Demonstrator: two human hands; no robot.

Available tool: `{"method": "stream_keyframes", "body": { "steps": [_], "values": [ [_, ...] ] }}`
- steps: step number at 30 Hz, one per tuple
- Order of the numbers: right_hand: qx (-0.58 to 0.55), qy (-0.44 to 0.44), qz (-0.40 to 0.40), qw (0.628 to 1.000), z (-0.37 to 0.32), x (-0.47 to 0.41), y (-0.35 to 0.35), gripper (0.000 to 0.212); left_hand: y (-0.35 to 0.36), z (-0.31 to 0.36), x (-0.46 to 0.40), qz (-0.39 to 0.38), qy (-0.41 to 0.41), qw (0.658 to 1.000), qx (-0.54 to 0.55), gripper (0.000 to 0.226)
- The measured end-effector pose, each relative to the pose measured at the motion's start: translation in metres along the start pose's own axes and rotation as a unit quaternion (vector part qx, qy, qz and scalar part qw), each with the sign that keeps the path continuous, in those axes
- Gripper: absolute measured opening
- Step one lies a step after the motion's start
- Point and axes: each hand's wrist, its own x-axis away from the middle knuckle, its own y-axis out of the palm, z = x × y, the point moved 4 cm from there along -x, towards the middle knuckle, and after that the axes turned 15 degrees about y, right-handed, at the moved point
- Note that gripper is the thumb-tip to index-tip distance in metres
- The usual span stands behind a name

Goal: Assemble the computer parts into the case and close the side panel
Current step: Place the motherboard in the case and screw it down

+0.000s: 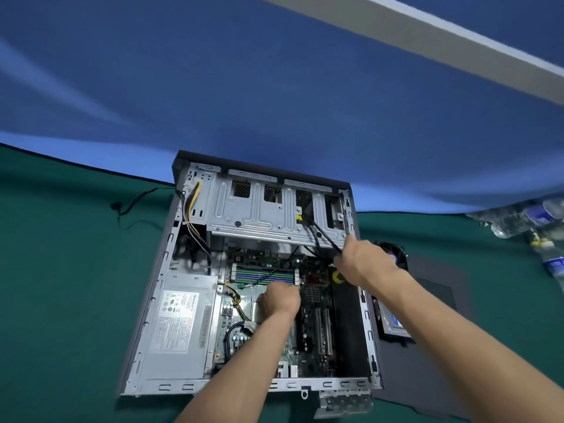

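An open computer case [146, 303] lies flat on the green table, its motherboard [314, 328] exposed. A silver power supply [177, 328] fills the case's left side and a metal drive cage [253, 209] spans the far end. My left hand [279, 300] is down on the board near the RAM slots [262, 274], fingers curled; what it grips is hidden. My right hand [363, 264] holds black cables [323, 236] that run from the drive cage. The dark side panel [427, 370] lies on the table right of the case, with a hard drive [393, 322] and a fan [396, 254] on it.
A loose black cable [134, 206] trails on the table left of the case. Plastic water bottles [531, 221] lie at the far right. A blue backdrop [274, 87] hangs behind the table. A small metal bracket [345, 403] sits at the case's near edge.
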Motion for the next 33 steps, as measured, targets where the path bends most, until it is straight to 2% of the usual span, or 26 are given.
{"method": "stream_keyframes", "body": {
  "steps": [2, 4, 5, 7, 9, 13, 15, 17, 21, 24, 26, 30, 33],
  "values": [
    [-0.005, 0.021, -0.023, 0.999, 0.003, -0.002, -0.003, 0.041, -0.002, 0.001, 0.001, 0.012, 0.001, 1.0, -0.003, 0.039],
    [-0.02, 0.019, -0.055, 0.998, 0.004, -0.001, -0.006, 0.041, -0.004, 0.003, 0.001, 0.023, 0.01, 1.0, 0.005, 0.037],
    [-0.019, 0.008, -0.048, 0.999, 0.004, 0.0, -0.005, 0.035, -0.004, 0.004, 0.0, 0.029, 0.015, 0.999, 0.02, 0.033],
    [0.008, -0.012, 0.022, 1.0, 0.007, 0.002, -0.003, 0.026, -0.005, 0.005, -0.003, 0.044, 0.021, 0.997, 0.051, 0.024],
    [0.037, -0.023, 0.068, 0.997, 0.01, 0.005, 0.001, 0.03, -0.007, 0.005, -0.005, 0.051, 0.024, 0.997, 0.051, 0.02],
    [-0.016, -0.052, -0.013, 0.998, 0.008, 0.003, 0.007, 0.04, -0.009, 0.0, -0.007, 0.04, 0.027, 0.999, 0.007, 0.017],
    [-0.029, -0.061, 0.015, 0.998, 0.011, 0.003, 0.007, 0.028, -0.009, -0.003, -0.009, 0.039, 0.035, 0.999, -0.007, 0.017],
    [-0.042, -0.046, 0.052, 0.997, 0.016, 0.008, 0.009, 0.029, -0.012, -0.004, -0.01, 0.06, 0.048, 0.997, -0.024, 0.02],
    [-0.12, -0.038, -0.049, 0.991, 0.019, 0.007, 0.013, 0.05, -0.015, 0.004, -0.007, 0.11, 0.077, 0.99, -0.04, 0.031],
    [-0.14, -0.028, -0.001, 0.99, 0.019, 0.007, 0.007, 0.034, -0.009, 0.005, -0.006, 0.071, 0.096, 0.991, -0.066, 0.03],
    [-0.116, -0.016, 0.042, 0.992, 0.016, 0.011, 0.008, 0.036, -0.003, 0.003, -0.01, 0.027, 0.097, 0.991, -0.092, 0.025],
    [-0.11, -0.031, -0.015, 0.993, 0.004, 0.018, 0.012, 0.035, 0.008, -0.002, -0.009, -0.029, 0.088, 0.991, -0.096, 0.018],
    [-0.051, 0.0, 0.059, 0.997, 0.008, 0.021, 0.011, 0.022, 0.01, -0.004, -0.01, -0.046, 0.094, 0.99, -0.092, 0.019]
  ]
}}
